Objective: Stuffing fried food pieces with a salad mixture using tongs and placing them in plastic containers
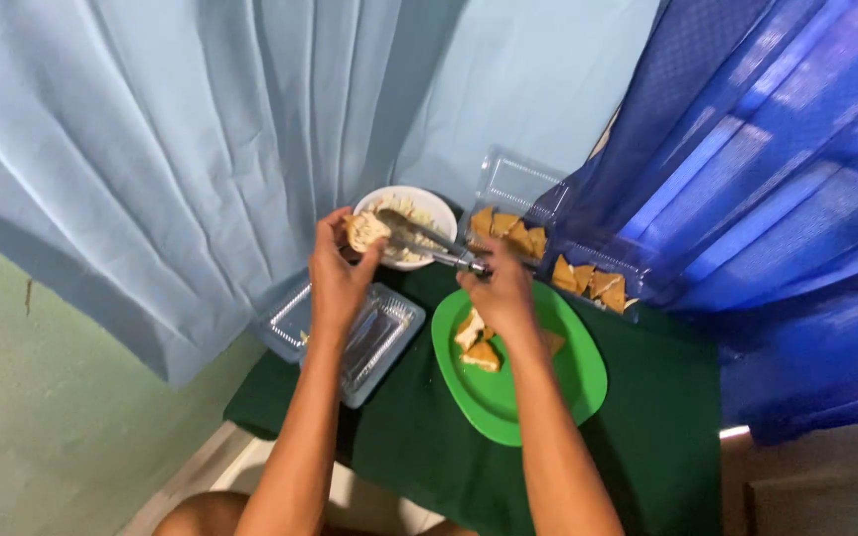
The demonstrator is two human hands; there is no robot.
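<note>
Filling step, looks like. Left hand [338, 270] pinching bread piece [362, 230] over white bowl [407, 224] at table's far edge; right hand [498, 294] closed around metal tongs [427, 241] spreading filling. Next likely: set piece onto green plate [568, 382], centre.

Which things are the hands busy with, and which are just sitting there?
In use:
left hand holding a bread piece
right hand holding metal tongs
white bowl of filling

Just sitting:
green plate with bread pieces
empty clear tray
clear containers of toast triangles
dark green tablecloth
</note>
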